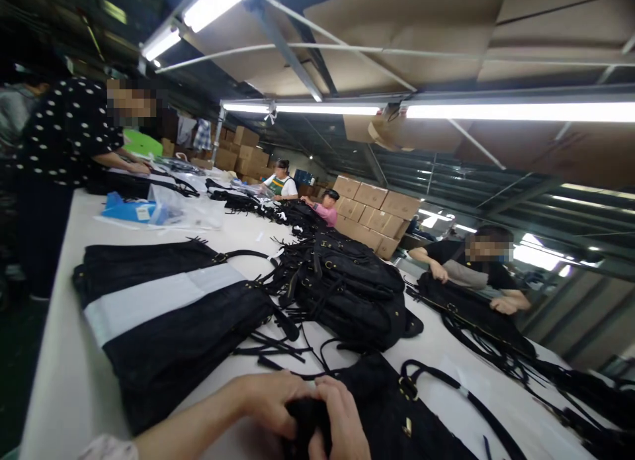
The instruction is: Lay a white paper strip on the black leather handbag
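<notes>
At the bottom edge, my left hand point(265, 400) and my right hand point(340, 423) are both closed on the top part of a black bag point(391, 414) that lies on the white table point(59, 374). The bag's strap point(461, 394) with a gold buckle runs off to the right. Beyond my hands sits a heap of black bags point(347, 291) with loose straps. To the left lies a flat stack of black bags point(169, 327) with a white sheet tucked between them.
A person in a dotted top point(64, 136) stands at the table's far left by blue packets point(129, 210). A seated person point(476, 268) handles black bags at right. Two more people sit farther back near stacked cardboard boxes point(377, 215).
</notes>
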A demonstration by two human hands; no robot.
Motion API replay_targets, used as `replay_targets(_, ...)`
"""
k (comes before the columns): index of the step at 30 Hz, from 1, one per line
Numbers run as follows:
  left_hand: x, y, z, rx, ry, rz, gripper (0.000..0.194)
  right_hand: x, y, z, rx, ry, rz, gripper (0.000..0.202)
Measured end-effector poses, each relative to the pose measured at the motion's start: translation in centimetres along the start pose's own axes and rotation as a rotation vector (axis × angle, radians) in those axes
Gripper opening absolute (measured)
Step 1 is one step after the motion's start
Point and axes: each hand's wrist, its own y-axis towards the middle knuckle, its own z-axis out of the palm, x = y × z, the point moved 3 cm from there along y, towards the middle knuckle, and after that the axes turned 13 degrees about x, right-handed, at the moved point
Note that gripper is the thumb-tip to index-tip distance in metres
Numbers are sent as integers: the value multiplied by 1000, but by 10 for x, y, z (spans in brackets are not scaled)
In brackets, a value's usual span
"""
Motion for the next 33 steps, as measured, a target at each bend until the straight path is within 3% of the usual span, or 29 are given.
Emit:
replay_targets(3,-1,-9,2,-9,42,-6,21,-3,0,-4,25,12,18,38)
replay_targets(8,15,-17,3,-89,-400,-17,31,-5,-5,-3,3,23,159,45)
replay_targets(11,22,-16,4,-65,-485,-29,30,-6,-11,5,48,23,181,51)
replay_targets(16,32,-4,6,-162,-429,-88,5,-19,-28,38,233,-151,26,63)
replay_targets(21,41,4,3,-171,-404,-176,25,-23,-40,74,428,-303,-346,83)
replay_targets(25,45,-1,-1,-138,-395,-252,27,-7,-38,76,530,-311,-200,99)
replay_targets(27,37,-8,-7,-124,-347,-284,24,3,-36,74,593,-251,-153,104)
replay_targets(29,17,-15,-18,-158,-247,-302,18,9,-35,76,627,-215,-142,97)
replay_targets(33,-49,-7,-39,-364,11,-218,23,10,-27,92,646,-209,-114,51)
